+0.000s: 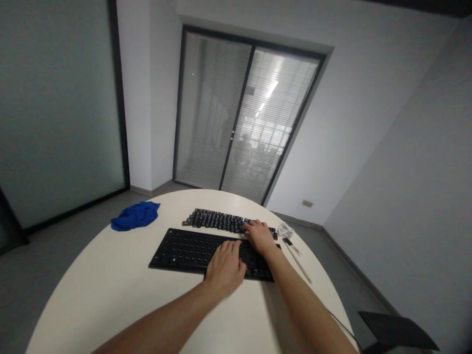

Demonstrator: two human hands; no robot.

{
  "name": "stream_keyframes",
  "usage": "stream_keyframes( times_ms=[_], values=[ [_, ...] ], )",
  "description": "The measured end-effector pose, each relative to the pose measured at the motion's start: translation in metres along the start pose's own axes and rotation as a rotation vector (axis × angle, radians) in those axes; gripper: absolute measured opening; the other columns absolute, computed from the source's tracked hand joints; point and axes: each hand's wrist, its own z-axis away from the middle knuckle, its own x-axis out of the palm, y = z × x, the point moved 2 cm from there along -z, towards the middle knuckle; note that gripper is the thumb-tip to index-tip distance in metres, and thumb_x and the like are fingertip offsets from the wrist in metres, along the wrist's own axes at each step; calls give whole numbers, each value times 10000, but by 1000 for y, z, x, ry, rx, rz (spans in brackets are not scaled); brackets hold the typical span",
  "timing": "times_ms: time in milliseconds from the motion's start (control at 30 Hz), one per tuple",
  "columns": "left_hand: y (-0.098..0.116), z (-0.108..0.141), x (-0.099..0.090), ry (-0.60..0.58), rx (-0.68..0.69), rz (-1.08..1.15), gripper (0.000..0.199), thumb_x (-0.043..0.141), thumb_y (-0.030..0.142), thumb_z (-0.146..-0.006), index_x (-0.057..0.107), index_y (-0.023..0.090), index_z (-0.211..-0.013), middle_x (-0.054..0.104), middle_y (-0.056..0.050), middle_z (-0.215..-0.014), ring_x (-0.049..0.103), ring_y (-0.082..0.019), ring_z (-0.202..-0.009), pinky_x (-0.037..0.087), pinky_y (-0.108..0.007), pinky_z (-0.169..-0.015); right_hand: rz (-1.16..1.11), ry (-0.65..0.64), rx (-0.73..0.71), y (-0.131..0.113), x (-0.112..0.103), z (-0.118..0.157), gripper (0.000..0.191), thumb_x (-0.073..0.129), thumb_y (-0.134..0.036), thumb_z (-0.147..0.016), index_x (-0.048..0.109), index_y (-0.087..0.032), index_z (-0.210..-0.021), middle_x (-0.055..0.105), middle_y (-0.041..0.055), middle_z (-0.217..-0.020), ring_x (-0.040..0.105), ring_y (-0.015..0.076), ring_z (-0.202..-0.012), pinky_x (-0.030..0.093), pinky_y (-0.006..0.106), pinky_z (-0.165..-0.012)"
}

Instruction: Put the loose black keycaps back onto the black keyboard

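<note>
A black keyboard [180, 250] lies on the round table with its keycaps off, showing rows of small switch posts. My left hand [225, 268] rests over its middle and front edge, fingers lying on it and thumb out to the right. Behind it, loose black keycaps [217, 220] are laid out in rows. My right hand [261, 237] reaches across the keyboard's right part to these rows. Its fingertips are bent down together at a keycap in the right half of the rows; the grip itself is partly hidden. My right forearm covers part of the keyboard's right end.
A crumpled blue cloth [135, 216] lies at the table's left edge. On the right are a clear plastic bag [285, 230], a small black-ended tool with wire prongs [291, 245] and a thin pale stick [299, 263]. A dark cable [342, 324] runs by the table's right edge.
</note>
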Motion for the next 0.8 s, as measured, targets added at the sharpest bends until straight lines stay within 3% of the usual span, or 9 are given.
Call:
stream_keyframes(
  times_ms=[167,500,800],
  values=[
    [0,0,-1,-9,0,-9,490,453,209,-872,515,134,-1352,604,-114,-1300,505,-258,-1225,367,-392,-1100,0,-7,4,4,-2,0,280,587,-222,-927,667,-285,-1188,681,68,-1183,537,261,-1149,353,359,-934],
    [1,0,-2,-16,-4,-13,511,445,204,-881,505,122,-1382,594,-125,-1335,499,-265,-1253,359,-406,-1116,8,-24,181,33,5,12,243,604,-266,-917,680,-222,-1144,688,103,-1147,565,280,-1124,370,374,-900],
    [1,0,-2,-15,8,-18,515,442,195,-876,505,115,-1381,595,-126,-1329,498,-265,-1253,368,-405,-1112,-16,-47,205,31,6,10,214,631,-273,-901,724,-255,-1093,689,91,-1152,571,274,-1129,379,371,-901]
  ],
)
